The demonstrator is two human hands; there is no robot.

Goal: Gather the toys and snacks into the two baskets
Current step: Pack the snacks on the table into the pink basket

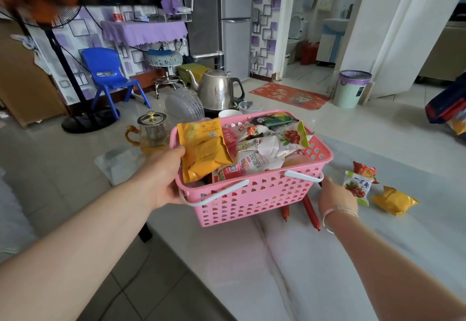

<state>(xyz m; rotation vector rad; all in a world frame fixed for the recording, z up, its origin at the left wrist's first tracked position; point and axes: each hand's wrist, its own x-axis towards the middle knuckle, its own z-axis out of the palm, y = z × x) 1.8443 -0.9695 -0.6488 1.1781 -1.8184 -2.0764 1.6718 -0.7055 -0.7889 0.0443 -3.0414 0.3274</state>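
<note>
The left hand [167, 175] grips the pink basket [252, 189] by its end rim above the tabletop [327, 257], thumb over a yellow packet [204, 151]. The right hand [336, 198] reaches down beside the basket toward red sausages [311, 211]; its fingertips are hidden, so its grip cannot be told.

Two bare forearms, no sleeves, thin silver bangle [339, 216] (plain, smooth) on right wrist

You are in a home's living room: a fridge [234, 25], blue child's chair [107, 73], kettle [216, 90], standing fan [50, 0] and bathroom doorway [315, 23] surround you.
</note>
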